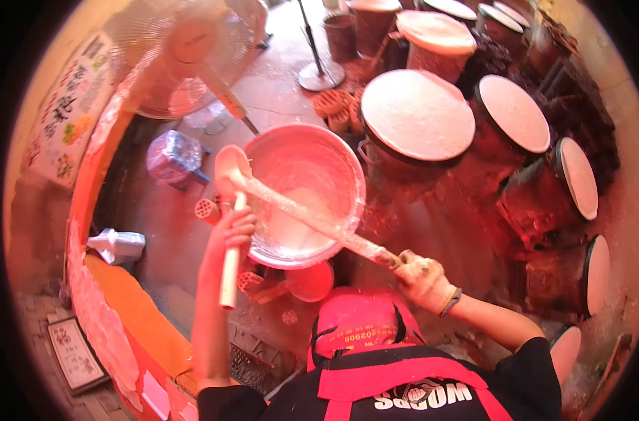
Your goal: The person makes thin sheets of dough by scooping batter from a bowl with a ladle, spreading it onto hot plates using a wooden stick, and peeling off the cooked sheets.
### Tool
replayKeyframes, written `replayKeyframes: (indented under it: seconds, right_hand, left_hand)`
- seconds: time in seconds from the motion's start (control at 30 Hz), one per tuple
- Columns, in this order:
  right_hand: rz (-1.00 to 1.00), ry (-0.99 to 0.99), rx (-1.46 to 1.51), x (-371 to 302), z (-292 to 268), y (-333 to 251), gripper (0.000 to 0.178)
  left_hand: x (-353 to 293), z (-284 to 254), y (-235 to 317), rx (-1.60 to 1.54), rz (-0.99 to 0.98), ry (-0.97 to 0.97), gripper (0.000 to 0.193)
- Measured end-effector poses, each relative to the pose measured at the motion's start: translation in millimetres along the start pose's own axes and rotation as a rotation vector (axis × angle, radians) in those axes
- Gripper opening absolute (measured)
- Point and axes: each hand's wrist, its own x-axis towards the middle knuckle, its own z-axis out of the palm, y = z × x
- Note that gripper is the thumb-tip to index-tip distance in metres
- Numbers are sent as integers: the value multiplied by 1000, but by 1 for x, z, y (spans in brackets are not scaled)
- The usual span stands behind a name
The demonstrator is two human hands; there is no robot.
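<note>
My left hand [237, 228], bare, is wrapped round the pale handle of a ladle [232, 167]. The ladle's bowl is raised over the left rim of a wide round basin [357, 210]. Inside the basin lies a pale, thick batter-like mixture [302, 217], with smears up the walls. My right hand [426, 282], in a light work glove, grips the near end of a long wooden stick [312, 221] coated in the same pale stuff. This stick slants across the basin, and its far end meets the ladle's bowl.
Several dark drums with pale round tops [418, 116] stand to the right and behind. A large fan [186, 56] rises at the far left. Perforated round briquettes [328, 104] sit behind the basin. Farther left are a plastic-wrapped stool [176, 158] and an orange ledge [137, 316].
</note>
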Motion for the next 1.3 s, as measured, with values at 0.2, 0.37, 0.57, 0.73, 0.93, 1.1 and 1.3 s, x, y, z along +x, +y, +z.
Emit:
replayKeyframes:
  seconds: [0.2, 0.37, 0.57, 0.73, 0.93, 1.1, 1.3]
  right_hand:
    - [-32, 309, -87, 22, -47, -16, 75]
    - [56, 459, -142, 34, 19, -52, 68]
    - [332, 282, -250, -42, 68, -96, 54]
    - [526, 249, -290, -122, 113, -148, 58]
    - [899, 304, -224, -290, 159, -257, 62]
    - [1301, 765, -105, -346, 190, -364, 57]
    - [1461, 1168, -36, -360, 133, -372, 48]
  left_hand:
    - [-61, 101, 23, 702, 222, 190, 15]
    - [-32, 33, 87, 629, -18, 341, 13]
    - [-8, -58, 53, 1403, 99, 302, 17]
    - [39, -55, 49, 892, -430, 476, 14]
    - [73, -15, -79, 1389, -781, 263, 13]
    - [76, 16, -257, 1909, -1101, -173, 13]
    - [6, 18, -496, 2060, -1299, -883, 9]
